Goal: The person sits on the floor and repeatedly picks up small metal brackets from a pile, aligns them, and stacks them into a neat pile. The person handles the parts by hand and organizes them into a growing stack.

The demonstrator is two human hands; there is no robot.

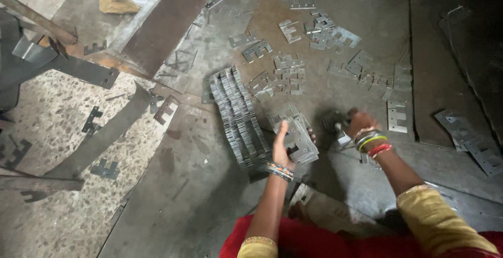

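Stacking stamped metal plates

Spreading across the steel floor sheet (pixel 209 184), loose plates lie from 11 to 2 o'clock. A long plate row (pixel 237 116) sits at 10 o'clock of the left hand (pixel 282 145), which steadies a small stack (pixel 298 137), palm flat, fingers unclenched. The right hand (pixel 359 124), at 3 o'clock, clenches another plate (pixel 335 122); judging by this, squaring it onto the stack comes next

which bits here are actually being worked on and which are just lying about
In hand:
- left hand on a small stack of plates
- right hand on a dark metal piece
- long row of stacked plates beside them

Lying about:
- scattered plates
- metal strip
- plates at right
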